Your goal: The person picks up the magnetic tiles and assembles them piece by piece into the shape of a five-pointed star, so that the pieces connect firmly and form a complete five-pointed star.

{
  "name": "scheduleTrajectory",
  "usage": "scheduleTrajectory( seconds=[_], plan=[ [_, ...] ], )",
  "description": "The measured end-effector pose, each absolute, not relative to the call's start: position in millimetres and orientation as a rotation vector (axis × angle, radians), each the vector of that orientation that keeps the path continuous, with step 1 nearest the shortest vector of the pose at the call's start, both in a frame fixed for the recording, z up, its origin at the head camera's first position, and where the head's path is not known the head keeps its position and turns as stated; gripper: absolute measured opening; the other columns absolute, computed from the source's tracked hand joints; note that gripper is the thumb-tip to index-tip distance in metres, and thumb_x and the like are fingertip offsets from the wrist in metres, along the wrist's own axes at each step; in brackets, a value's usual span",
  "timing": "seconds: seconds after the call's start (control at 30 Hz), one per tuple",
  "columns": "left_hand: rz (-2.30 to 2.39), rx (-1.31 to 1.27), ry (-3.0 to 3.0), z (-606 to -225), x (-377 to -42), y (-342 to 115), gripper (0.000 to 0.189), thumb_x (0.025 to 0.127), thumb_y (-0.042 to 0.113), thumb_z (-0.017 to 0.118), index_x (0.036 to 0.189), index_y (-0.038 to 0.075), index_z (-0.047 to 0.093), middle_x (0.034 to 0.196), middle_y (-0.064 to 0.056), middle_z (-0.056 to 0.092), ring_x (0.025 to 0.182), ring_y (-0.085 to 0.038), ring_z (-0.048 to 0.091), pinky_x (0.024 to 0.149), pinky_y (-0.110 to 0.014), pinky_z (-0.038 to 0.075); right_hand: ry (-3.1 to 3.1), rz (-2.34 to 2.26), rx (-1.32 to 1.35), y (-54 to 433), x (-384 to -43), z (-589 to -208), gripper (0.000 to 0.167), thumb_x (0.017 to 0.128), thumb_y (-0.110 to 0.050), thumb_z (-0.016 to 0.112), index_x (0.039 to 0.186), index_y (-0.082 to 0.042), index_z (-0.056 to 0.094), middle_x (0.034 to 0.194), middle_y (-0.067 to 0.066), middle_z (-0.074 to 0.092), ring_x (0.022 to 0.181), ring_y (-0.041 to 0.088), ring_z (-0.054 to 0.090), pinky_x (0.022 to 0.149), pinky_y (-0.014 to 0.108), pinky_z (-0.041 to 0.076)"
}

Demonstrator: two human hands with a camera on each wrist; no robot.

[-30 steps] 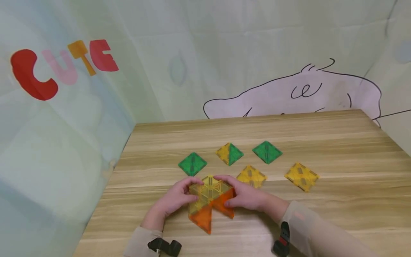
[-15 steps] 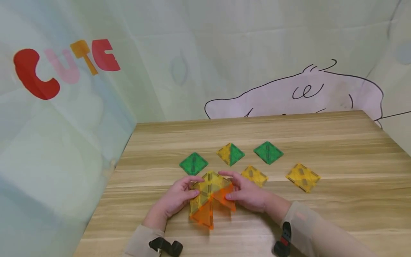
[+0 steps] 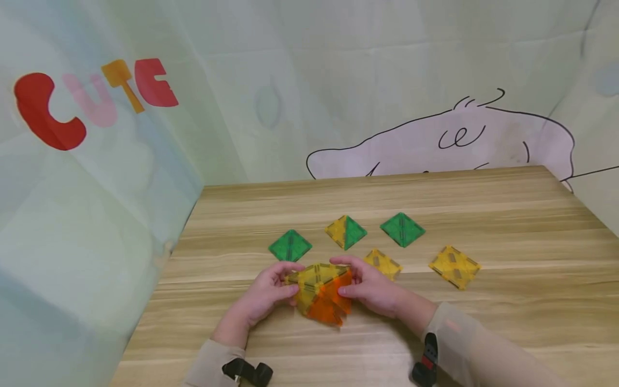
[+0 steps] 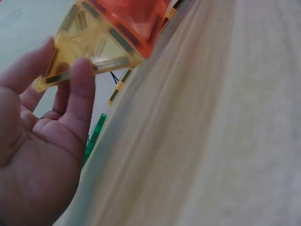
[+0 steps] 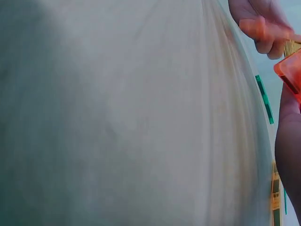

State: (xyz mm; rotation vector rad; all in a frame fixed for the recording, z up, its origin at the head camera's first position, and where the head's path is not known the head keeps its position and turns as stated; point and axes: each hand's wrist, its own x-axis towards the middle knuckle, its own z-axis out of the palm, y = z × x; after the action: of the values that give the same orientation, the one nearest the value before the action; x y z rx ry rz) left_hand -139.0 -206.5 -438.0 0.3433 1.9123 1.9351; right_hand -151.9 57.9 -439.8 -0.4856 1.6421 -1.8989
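A joined group of translucent magnetic tiles is held between both hands near the front of the table: yellow triangular tiles [image 3: 316,275] on top, orange triangular tiles [image 3: 325,310] hanging below on the near side. My left hand [image 3: 271,287] pinches the left yellow side. In the left wrist view, the thumb and fingers of the left hand [image 4: 44,136] grip a yellow triangle [image 4: 77,52] beside an orange one [image 4: 143,21]. On the right, my right hand [image 3: 371,287] holds the group with its thumb on an orange tile. The right wrist view shows only part of the right hand [image 5: 289,146].
Beyond the hands lie flat tile diamonds: a green one [image 3: 290,245] at left, a yellow-and-green one [image 3: 345,232], another green one [image 3: 402,230], a yellow one [image 3: 384,264] partly behind the right hand, and another yellow one [image 3: 454,267] at right. A printed cloth hangs behind the table [image 3: 232,215].
The tile group has been raised and tilted. Its hanging orange tiles have swung inward, so the gap between them has closed and they overlap. The flat diamonds stay put.
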Motion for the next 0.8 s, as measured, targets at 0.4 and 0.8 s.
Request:
scheduleTrajectory(
  seconds=[0.4, 0.8],
  plan=[
    [1.877, 0.357, 1.940, -443.6, -140.6, -211.4, 0.039, 0.088, 0.004, 0.063, 0.121, -0.009, 0.049, 0.112, -0.011, 0.054, 0.084, -0.018, 0.059, 0.072, -0.032, 0.054, 2.042, -1.553, -0.572, 59.7, -151.5, -440.0, 0.050, 0.085, -0.019, 0.070, 0.131, -0.018, 0.050, 0.123, 0.008, 0.054, 0.102, 0.020, 0.054, 0.087, 0.034, 0.044],
    [1.776, 0.387, 2.011, -442.3, -141.9, -211.4, 0.034, 0.087, 0.006, 0.064, 0.118, -0.005, 0.052, 0.103, -0.012, 0.058, 0.073, -0.020, 0.061, 0.069, -0.034, 0.054, 2.062, -1.483, -0.546, 58.5, -151.1, -436.7, 0.049, 0.085, -0.020, 0.070, 0.130, -0.022, 0.051, 0.122, 0.007, 0.054, 0.101, 0.021, 0.054, 0.086, 0.036, 0.043]
  ],
)
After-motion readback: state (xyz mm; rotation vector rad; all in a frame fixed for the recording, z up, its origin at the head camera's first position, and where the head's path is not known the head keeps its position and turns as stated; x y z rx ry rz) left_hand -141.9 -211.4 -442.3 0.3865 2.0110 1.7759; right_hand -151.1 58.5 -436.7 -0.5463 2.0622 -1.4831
